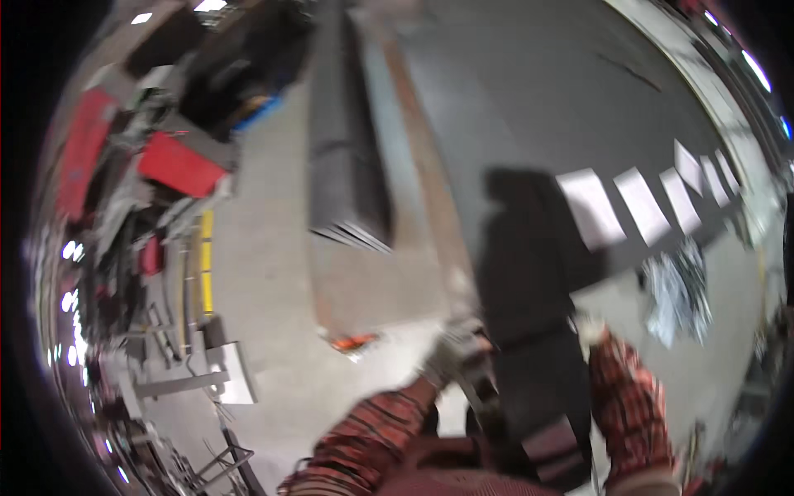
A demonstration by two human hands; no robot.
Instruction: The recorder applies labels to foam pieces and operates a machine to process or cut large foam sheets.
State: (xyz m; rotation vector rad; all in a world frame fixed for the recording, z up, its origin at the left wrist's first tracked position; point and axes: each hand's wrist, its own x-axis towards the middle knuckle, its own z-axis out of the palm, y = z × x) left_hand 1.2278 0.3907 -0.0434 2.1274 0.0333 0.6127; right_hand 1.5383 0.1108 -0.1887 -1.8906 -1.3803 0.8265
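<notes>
Near the lower middle of the floor, the left hand (pixel 447 357), in a pale glove, is closed around the top of a tall dark panel (pixel 529 331) standing on edge; the right hand (pixel 589 328) touches its right side, though blur hides how tightly. Red plaid sleeves (pixel 633 405) run back from both. Farther left lie long dark beams (pixel 343 157), and red tool cases (pixel 178 164) beyond them.

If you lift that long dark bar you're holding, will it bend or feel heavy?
Probably stiff: the long dark bar looks straight and flat-sided. Likely heavy, since both gloved hands, left hand and right hand, are at it. The picture is blurred, so its material is unclear.
</notes>
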